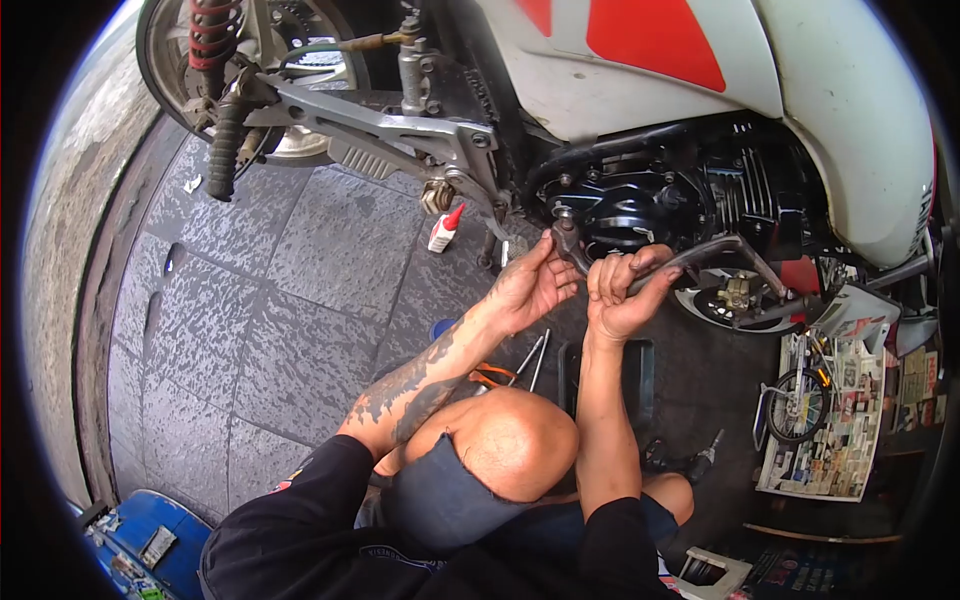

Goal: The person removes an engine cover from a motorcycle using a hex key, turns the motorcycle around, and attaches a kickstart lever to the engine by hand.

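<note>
A dark metal kick-start lever [716, 250] runs along the lower side of the black engine [625, 205], its head by a shaft on the engine cover. My right hand [628, 290] is wrapped round the lever's arm. My left hand [532, 285] has its thumb and forefinger at the lever's head, the other fingers loosely curled below. How firmly the left fingertips press is hard to see. Beyond the right hand, the lever bends down toward a bar under the motorcycle.
The white and red motorcycle body [640, 70] hangs over the engine; its rear wheel [330, 140] is at left. A small white bottle with a red cap [446, 228] stands on the tiles. Tools with orange handles [490, 375] lie by my knee. A blue container [150, 545] is at lower left.
</note>
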{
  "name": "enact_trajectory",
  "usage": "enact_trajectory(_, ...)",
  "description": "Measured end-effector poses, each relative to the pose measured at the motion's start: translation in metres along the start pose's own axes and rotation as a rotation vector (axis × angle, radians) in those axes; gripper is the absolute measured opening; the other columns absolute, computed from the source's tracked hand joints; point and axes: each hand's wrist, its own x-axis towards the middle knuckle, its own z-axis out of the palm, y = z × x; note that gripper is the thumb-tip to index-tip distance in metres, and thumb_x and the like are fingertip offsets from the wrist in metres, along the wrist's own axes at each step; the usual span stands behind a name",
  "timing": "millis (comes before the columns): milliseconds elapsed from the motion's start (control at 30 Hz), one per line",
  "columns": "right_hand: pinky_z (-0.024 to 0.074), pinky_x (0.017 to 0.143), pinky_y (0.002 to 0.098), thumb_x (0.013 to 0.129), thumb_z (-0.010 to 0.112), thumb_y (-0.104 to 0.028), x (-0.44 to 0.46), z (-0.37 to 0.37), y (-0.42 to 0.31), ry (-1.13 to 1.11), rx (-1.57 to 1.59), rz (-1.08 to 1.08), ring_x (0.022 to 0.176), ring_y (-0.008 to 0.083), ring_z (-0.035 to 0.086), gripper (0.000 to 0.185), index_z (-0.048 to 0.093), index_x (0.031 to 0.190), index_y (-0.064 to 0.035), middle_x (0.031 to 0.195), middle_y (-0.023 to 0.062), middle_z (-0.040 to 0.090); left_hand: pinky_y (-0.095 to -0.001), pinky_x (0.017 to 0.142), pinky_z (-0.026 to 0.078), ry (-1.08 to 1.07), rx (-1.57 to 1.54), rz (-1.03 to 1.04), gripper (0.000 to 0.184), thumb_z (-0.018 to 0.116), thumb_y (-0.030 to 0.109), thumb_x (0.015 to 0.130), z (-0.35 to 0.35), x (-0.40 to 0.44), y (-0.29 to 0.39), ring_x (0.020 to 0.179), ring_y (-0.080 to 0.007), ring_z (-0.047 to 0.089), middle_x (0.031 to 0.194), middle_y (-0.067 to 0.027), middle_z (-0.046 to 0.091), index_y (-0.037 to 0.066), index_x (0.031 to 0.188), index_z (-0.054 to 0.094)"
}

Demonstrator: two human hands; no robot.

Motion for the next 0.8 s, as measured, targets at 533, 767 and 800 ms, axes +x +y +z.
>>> enact_trajectory(533,0.0363,0.037,0.0248,0.102,0.043,-0.034,0.028,-0.016,-0.008,0.148,-0.199,0.1,0.035,0.0067,0.033,0.041,0.052,0.085,0.0022,0.047,-0.0024,0.034,-0.0387,0.083,0.047,0.075,0.186,-0.05,0.038,0.042,0.042,0.1,0.007,-0.001,0.019,0.101,-0.0238,0.058,0.102,-0.0098,0.065,0.009,0.097,0.061)
enact_trajectory(767,0.0477,0.049,0.0289,0.097,0.053,-0.025,0.052,-0.019,-0.042,0.018,-0.576,0.197,0.051,0.0155,0.062,0.028,0.054,0.089,0.002,0.059,0.0047,0.055,-0.0406,0.086,0.048,-0.043,0.109,-0.077,0.039,0.038,0.039,0.101,-0.005,0.003,0.021,0.103,-0.0248,0.061,0.108,-0.0096,0.066,0.007,0.107,0.059)
enact_trajectory(800,0.0491,0.051,0.0292,0.096,0.055,-0.024,0.059,-0.025,-0.047,-0.048,-0.709,0.166,0.056,0.0171,0.066,0.027,0.054,0.089,0.0024,0.063,0.0075,0.06,-0.0401,0.085,0.048,-0.046,0.146,-0.054,0.038,0.038,0.039,0.101,-0.003,0.004,0.02,0.102,-0.0246,0.06,0.107,-0.0096,0.065,0.007,0.106,0.059)
